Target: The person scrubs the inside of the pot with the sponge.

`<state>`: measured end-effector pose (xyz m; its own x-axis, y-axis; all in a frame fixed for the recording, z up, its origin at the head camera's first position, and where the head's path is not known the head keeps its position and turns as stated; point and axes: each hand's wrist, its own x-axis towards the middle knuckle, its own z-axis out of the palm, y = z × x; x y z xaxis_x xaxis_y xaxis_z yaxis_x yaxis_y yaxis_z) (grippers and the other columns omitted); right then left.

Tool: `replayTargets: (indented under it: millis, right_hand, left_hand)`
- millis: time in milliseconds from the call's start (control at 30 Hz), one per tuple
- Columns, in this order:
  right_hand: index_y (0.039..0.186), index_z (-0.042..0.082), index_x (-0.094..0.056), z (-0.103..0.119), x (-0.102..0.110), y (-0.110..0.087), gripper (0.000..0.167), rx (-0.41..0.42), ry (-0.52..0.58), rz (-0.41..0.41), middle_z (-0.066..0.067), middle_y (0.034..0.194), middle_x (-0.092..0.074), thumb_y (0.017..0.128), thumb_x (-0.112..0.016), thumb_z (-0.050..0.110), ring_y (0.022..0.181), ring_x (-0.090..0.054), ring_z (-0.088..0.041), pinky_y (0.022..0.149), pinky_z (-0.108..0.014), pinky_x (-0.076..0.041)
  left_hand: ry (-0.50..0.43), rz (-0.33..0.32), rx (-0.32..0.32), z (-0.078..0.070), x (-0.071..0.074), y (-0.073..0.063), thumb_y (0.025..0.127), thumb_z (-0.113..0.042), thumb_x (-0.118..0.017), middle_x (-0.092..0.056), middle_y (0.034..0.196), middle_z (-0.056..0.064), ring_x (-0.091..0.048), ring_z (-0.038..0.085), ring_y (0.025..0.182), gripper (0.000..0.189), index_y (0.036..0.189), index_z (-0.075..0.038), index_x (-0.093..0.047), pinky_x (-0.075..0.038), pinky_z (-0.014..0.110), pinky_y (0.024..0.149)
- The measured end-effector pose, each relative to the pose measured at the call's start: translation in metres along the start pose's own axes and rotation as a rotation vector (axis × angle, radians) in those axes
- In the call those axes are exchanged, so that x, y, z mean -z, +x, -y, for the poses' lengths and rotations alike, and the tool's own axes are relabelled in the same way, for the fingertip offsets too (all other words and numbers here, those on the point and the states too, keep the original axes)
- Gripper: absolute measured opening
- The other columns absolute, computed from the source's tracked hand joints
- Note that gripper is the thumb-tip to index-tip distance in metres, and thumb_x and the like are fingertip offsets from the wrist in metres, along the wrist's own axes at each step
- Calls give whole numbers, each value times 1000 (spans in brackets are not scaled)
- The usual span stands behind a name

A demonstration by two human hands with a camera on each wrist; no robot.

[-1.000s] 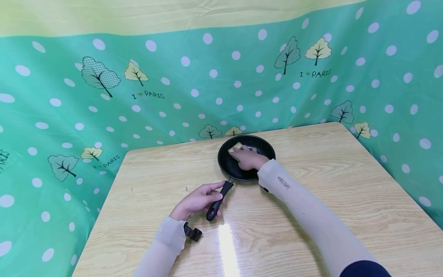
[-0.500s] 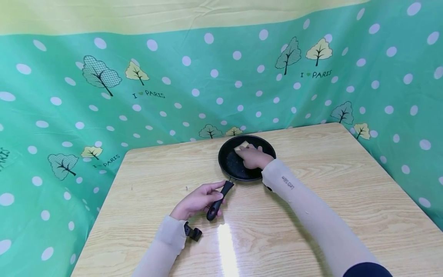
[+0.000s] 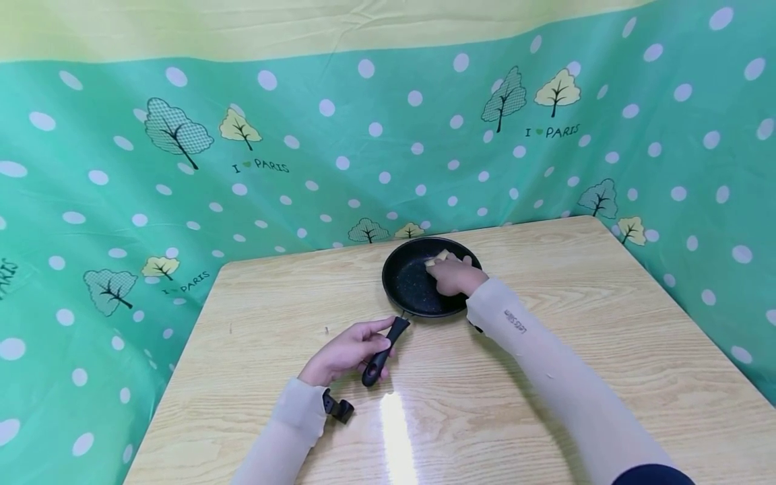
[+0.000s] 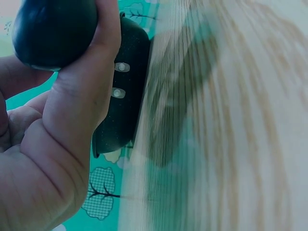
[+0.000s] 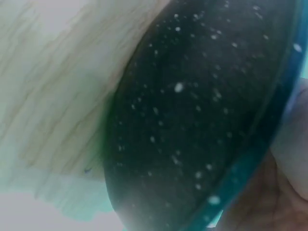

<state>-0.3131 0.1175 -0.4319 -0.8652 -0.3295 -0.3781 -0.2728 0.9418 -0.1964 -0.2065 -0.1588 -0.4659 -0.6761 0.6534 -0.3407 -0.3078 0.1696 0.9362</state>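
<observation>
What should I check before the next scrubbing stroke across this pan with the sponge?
1. Left hand grips the pan handle: ok.
2. Right hand presses the sponge down inside the pan: ok.
3. Pan sits flat on the table: ok, as far as the head view shows.
4. Sponge lies near the far right rim, with dark speckled pan surface free to its left: ok.
5. Dirt left on the pan surface: cannot tell; the pale specks may be the coating.
6. Table around the pan free of things in the stroke's way: ok.
</observation>
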Motion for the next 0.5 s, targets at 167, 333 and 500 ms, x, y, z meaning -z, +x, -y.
replayTargets:
  millis: [167, 333, 500]
  right_hand:
    - [161, 9, -44, 0, 2, -4, 53, -16, -8, 21, -18, 168, -35, 108, -43, 8, 157, -20, -46, 123, -72, -9]
    - [158, 9, -49, 1, 5, -8, 50, -37, -39, 42, -16, 165, -42, 108, -44, 11, 155, -24, -46, 123, -71, -13]
    - [158, 8, -49, 5, 9, -16, 50, -66, -62, 76, -15, 162, -46, 109, -42, 13, 148, -35, -42, 122, -69, -18]
  left_hand:
    - [-7, -1, -3, 0, 0, 0, 113, -13, -50, -62, 123, 27, -74, 24, 77, 62, 169, -8, -23, -63, 35, 71]
    - [-10, 0, -3, 0, 0, 0, 113, -13, -49, -62, 123, 28, -74, 24, 76, 62, 169, -8, -22, -63, 35, 71]
    - [-9, 0, -5, 0, 0, 0, 112, -12, -49, -62, 123, 28, -74, 24, 76, 62, 169, -7, -23, -64, 36, 72]
